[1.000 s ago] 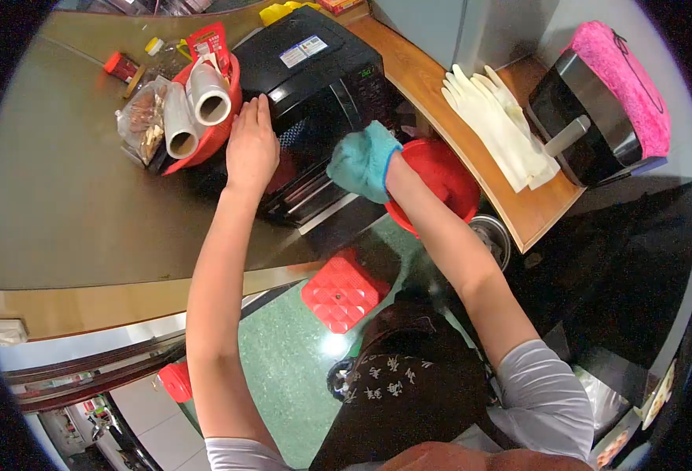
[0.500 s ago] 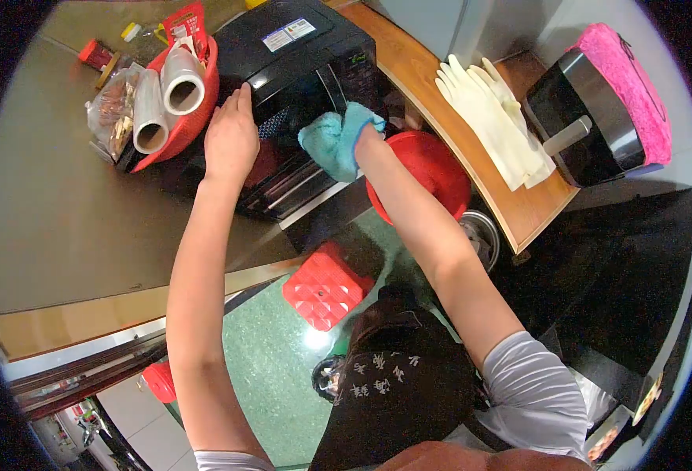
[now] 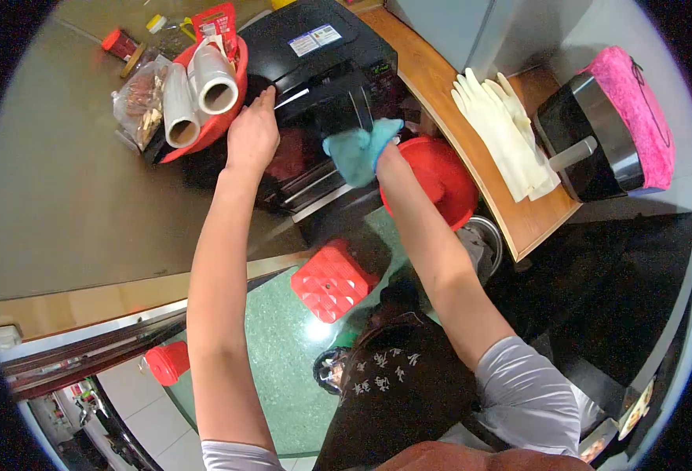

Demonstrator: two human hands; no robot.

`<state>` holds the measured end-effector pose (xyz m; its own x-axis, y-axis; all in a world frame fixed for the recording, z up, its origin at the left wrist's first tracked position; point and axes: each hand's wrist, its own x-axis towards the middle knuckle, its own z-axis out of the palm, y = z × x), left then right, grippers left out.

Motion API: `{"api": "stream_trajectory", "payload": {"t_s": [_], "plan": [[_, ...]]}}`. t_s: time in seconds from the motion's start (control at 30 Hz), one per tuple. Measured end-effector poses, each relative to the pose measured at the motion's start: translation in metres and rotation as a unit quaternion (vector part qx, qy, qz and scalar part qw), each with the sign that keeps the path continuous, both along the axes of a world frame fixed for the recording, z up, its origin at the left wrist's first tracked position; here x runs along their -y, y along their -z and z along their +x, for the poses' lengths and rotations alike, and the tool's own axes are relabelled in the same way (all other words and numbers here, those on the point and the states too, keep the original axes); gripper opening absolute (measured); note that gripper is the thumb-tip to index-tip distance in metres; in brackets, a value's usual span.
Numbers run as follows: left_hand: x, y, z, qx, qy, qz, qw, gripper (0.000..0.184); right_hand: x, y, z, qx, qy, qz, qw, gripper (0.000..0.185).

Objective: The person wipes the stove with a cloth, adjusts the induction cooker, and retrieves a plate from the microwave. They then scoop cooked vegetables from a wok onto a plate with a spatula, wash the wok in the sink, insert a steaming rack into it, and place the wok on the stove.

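A black box-shaped appliance [image 3: 326, 67] with a label on top and a handle on its front stands on the counter. My left hand [image 3: 253, 135] rests at its left front edge, fingers together and bent over the edge. A teal cloth [image 3: 352, 157] with blue trim covers most of my right hand [image 3: 387, 149], which is closed on it. The cloth lies against the appliance's front, just below the handle. The fingers inside the cloth are hidden.
Left of the appliance, a red basket [image 3: 241, 78] holds plastic-film rolls [image 3: 214, 82] and packets. A red basin [image 3: 444, 184] is beside my right forearm. Cream gloves [image 3: 499, 129] lie on a wooden board [image 3: 534, 228]. A red stool [image 3: 330, 282] stands on the green floor [image 3: 271, 345].
The fingers of my left hand, earlier extended flat, are now bent at the appliance's edge. A bright strip shows on its front beside them. The cloth has shifted slightly along the front.
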<state>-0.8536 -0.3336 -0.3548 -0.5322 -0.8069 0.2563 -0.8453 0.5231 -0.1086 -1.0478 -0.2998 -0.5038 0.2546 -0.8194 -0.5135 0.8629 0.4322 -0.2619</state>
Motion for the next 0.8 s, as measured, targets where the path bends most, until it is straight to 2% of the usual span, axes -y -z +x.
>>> {"api": "stream_trajectory", "payload": {"t_s": [0.17,0.23,0.3,0.37,0.43,0.47,0.53,0.57,0.6,0.63,0.7,0.73,0.8], "plan": [[-0.002,0.005,-0.001,0.010,0.001,0.012,1.000,0.045,-0.099,0.013,0.007,-0.045,-0.101,-0.085,0.990,0.039],[-0.010,0.014,-0.008,0.001,0.069,-0.105,0.992,0.044,-0.141,0.027,0.006,-0.068,-0.138,-0.083,0.985,0.038],[-0.046,-0.008,-0.033,-0.076,0.072,0.011,0.994,0.039,-0.179,0.044,0.000,-0.101,-0.164,-0.064,0.979,0.038],[-0.057,0.009,-0.041,-0.105,0.187,0.024,0.977,0.032,-0.205,0.060,-0.009,-0.140,-0.172,-0.035,0.974,0.037],[-0.068,0.004,-0.058,0.028,0.111,0.223,0.968,0.026,-0.219,0.077,-0.017,-0.179,-0.177,-0.006,0.968,0.037],[-0.065,0.024,-0.056,-0.002,0.112,0.218,0.969,0.019,-0.225,0.086,-0.021,-0.196,-0.181,0.007,0.964,0.037],[-0.052,0.050,-0.050,0.005,0.047,0.245,0.968,0.021,-0.223,0.095,-0.028,-0.191,-0.188,0.012,0.963,0.036],[-0.043,0.063,-0.047,0.009,0.015,0.259,0.966,0.022,-0.218,0.100,-0.030,-0.163,-0.192,0.002,0.968,0.036],[-0.031,0.081,-0.042,0.004,-0.063,0.270,0.961,0.025,-0.208,0.099,-0.033,-0.060,-0.206,-0.008,0.977,0.033],[-0.015,0.098,-0.035,-0.002,-0.140,0.279,0.950,0.029,-0.194,0.076,-0.029,-0.162,-0.196,-0.105,0.961,0.032],[0.009,0.108,-0.021,-0.032,-0.268,0.289,0.918,0.044,-0.166,0.026,-0.022,-0.401,-0.146,-0.250,0.869,0.028],[0.019,0.113,-0.010,-0.065,-0.313,0.312,0.895,0.046,-0.142,-0.008,-0.014,-0.295,-0.182,-0.132,0.929,0.023],[0.034,0.126,0.012,-0.117,-0.388,0.315,0.858,0.050,-0.094,0.008,0.004,-0.171,-0.198,-0.057,0.963,0.021]]}}
